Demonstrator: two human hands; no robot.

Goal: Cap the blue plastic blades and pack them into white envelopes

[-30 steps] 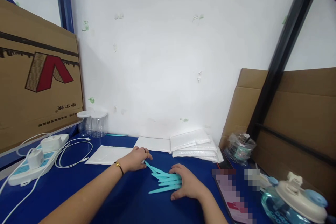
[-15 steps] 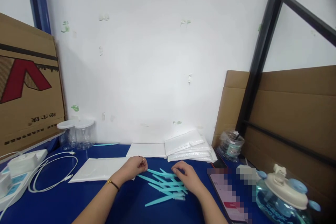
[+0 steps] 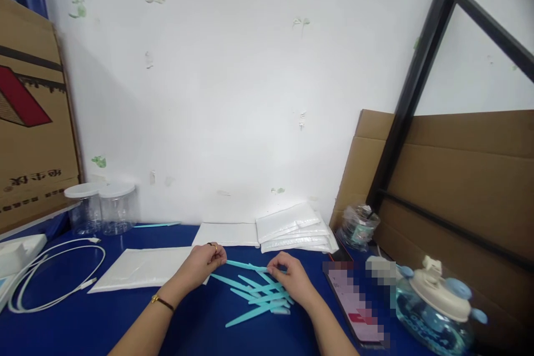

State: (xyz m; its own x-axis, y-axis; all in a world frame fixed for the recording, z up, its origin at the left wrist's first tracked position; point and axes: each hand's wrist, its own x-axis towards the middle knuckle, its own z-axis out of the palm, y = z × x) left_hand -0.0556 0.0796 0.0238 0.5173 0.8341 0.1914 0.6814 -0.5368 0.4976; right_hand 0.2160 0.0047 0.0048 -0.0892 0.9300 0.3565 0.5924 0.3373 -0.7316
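Between both hands a slim teal plastic stick, shaped like an eyebrow razor (image 3: 246,265), is stretched over the pile. My left hand (image 3: 207,260) pinches its left tip between thumb and finger. At its other end my right hand (image 3: 287,273) is closed, thumb and forefinger on the stick. Below them lies a loose, crossed pile of similar teal sticks (image 3: 258,307), several with thin tapered ends. One in front has a clear, pale piece at its wider right end. My right fingers partly cover the pile's upper right side.
White padded mailers (image 3: 292,228) are stacked by the wall, with another mailer (image 3: 137,270) left of my hand. Two clear lidded jars (image 3: 118,211), a white cable (image 3: 54,256) and a power strip (image 3: 20,250) sit left. A phone (image 3: 354,306) and water bottle (image 3: 438,306) stand right.
Both hands have raised one teal stick off the top of the pile, and it now spans between them. The view has shifted slightly to the right.
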